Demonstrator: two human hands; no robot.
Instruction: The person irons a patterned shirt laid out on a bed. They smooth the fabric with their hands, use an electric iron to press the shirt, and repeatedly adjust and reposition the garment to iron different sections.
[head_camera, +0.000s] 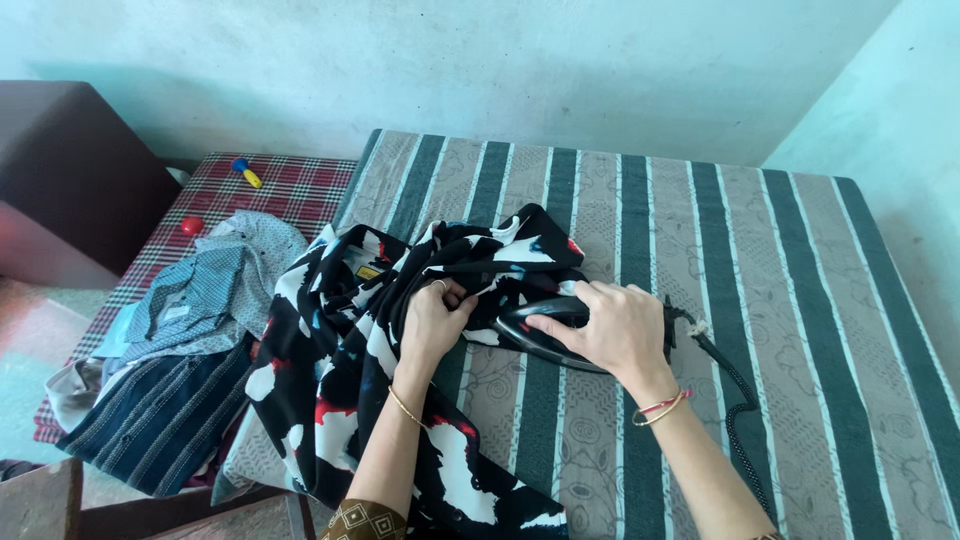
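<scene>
A black garment (360, 330) printed with white, red and blue patches lies bunched on the left half of a striped cloth-covered surface (800, 300). Part of it is heaped in folds near the middle of the surface, and the rest spills over the near left edge and hangs down. A small yellow label shows near its upper left folds.

The left hand (435, 320) rests on the heaped fabric with fingers curled, pinching a fold of the garment; a ring sits on one finger and a thin bangle on the wrist. The right hand (610, 325) is closed over the top of a dark clothes iron (540, 335), gripping its handle. The iron's pointed nose faces left, touching the edge of the garment just beside the left hand. A dark braided cord (735, 400) runs from the back of the iron toward the near right. Red and gold bangles circle the right wrist.

The surface is covered in a cloth with broad dark green and patterned grey-beige stripes running away from the viewer. To its left a lower area carries a red checked cloth (300, 185), on which lies a pile of clothes (190, 340): pale blue patterned shirts above, a dark blue striped one below. A small red ball (191, 225) and a blue-and-yellow object (246, 172) lie near them. A dark brown block of furniture (70, 170) stands at the far left against pale green walls (600, 60).
</scene>
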